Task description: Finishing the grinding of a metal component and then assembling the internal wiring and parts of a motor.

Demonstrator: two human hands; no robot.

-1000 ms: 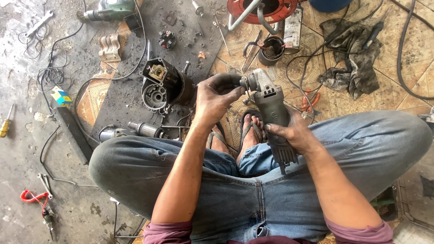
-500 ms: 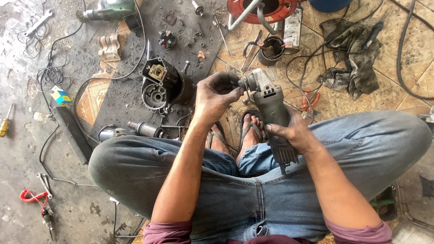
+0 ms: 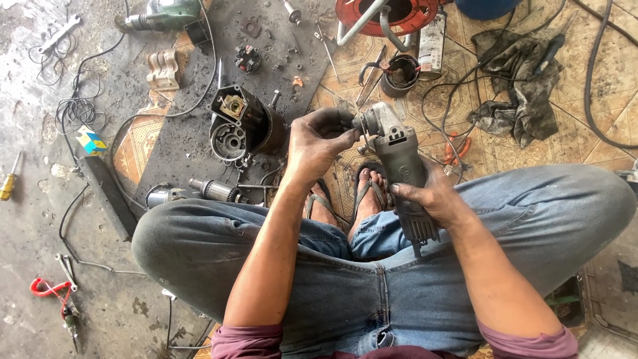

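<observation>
I sit cross-legged on the floor with a dark grey angle grinder (image 3: 399, 163) held above my sandalled feet. My right hand (image 3: 432, 196) is wrapped around the grinder's body from below. My left hand (image 3: 319, 143) is closed around the spindle end at the grinder's silver gear head (image 3: 380, 119). Both hands are smeared with black grease. What sits inside the left fingers is hidden.
A black motor housing (image 3: 242, 126) and an armature (image 3: 209, 191) lie on a dark mat (image 3: 186, 133) to the left. A green power tool (image 3: 166, 14), loose cables, a rag (image 3: 518, 93), red pliers (image 3: 48, 289) and a yellow screwdriver (image 3: 8, 186) are scattered around.
</observation>
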